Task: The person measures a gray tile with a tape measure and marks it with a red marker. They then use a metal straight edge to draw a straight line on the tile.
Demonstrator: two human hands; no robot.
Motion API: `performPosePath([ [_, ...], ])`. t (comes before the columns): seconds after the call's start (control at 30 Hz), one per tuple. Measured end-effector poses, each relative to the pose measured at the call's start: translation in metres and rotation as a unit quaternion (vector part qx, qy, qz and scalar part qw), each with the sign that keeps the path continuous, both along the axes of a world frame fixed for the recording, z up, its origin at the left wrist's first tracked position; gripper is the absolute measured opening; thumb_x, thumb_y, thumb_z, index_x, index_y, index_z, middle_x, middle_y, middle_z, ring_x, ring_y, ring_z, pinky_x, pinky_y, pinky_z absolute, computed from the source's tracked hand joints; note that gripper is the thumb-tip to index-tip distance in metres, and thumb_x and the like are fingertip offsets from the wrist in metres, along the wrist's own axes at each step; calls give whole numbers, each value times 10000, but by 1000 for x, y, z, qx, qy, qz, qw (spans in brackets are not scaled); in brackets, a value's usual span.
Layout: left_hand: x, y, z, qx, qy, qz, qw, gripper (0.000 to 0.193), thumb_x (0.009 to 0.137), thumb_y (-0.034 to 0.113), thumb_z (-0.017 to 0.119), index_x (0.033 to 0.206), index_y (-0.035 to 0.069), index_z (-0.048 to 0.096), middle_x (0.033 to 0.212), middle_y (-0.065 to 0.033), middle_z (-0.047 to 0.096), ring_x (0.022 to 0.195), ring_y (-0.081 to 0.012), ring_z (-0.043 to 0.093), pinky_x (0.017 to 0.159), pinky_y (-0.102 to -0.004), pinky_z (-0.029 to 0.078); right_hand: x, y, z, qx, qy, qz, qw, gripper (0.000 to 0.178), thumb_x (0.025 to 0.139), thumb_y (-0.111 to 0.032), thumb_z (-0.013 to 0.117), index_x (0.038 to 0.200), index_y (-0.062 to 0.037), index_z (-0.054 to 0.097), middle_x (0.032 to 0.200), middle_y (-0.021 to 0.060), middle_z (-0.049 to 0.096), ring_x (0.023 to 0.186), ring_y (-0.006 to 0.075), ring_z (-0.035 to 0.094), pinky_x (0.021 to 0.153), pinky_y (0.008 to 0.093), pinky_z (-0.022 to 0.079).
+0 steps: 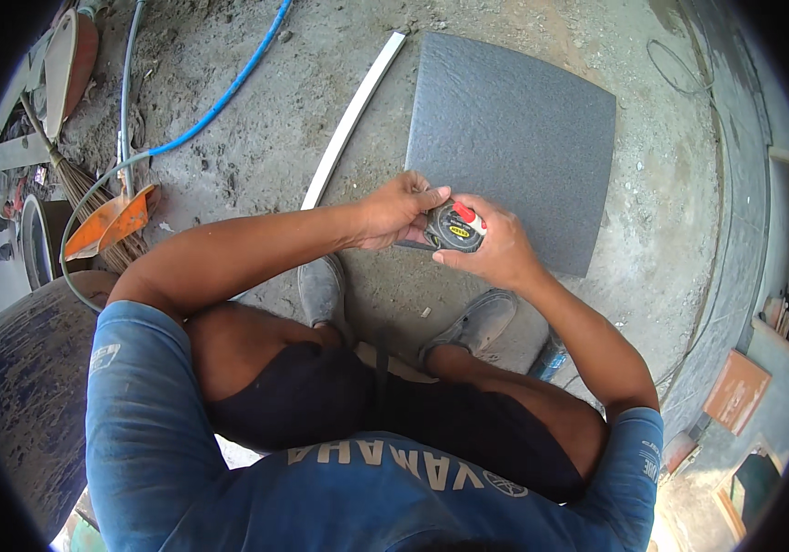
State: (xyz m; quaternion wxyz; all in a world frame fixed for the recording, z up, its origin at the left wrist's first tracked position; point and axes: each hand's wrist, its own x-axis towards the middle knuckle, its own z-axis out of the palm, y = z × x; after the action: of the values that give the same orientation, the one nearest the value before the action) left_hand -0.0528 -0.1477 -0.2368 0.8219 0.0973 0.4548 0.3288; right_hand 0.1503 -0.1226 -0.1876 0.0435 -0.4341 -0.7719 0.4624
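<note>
A round, dark tape measure [454, 228] with a yellow label is held up in front of me, over the near left part of a grey tile [514, 138]. My right hand [503, 248] wraps round its right side. A small red-and-white piece [468, 216] shows between the case and these fingers; whether it belongs to the tape measure I cannot tell. My left hand [397, 210] is closed at the case's left edge, thumb and forefinger pressed together and the other fingers against its side. On the ground left of the tile lies a long white strip [353, 120].
My shoes [323, 293] stand on the rough concrete floor. To the left are a blue hose [220, 101], an orange dustpan [114, 221], a broom [73, 175] and a large dark rounded container [31, 396]. A wall [753, 184] with a brown tile [737, 391] runs along the right.
</note>
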Motion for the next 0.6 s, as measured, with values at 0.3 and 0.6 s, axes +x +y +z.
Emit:
performPosePath([
  [0.3,-81,-44,-92,58,232,-120,964,301,928,366,647,906,66,641,813,-8,618,740,-100,581,648,-259,487,81,12,-41,43,-90,57,993,679,596,-295,809,1190,-32,610,1079,133,638,992,329,623,884,403,495],
  [0.6,-37,-61,-97,179,393,-238,870,342,916,357,661,884,16,678,682,-37,618,629,-108,552,610,-313,460,123,16,-28,26,-150,84,985,658,576,-255,805,1175,-51,629,1083,129,642,1055,324,595,915,398,482],
])
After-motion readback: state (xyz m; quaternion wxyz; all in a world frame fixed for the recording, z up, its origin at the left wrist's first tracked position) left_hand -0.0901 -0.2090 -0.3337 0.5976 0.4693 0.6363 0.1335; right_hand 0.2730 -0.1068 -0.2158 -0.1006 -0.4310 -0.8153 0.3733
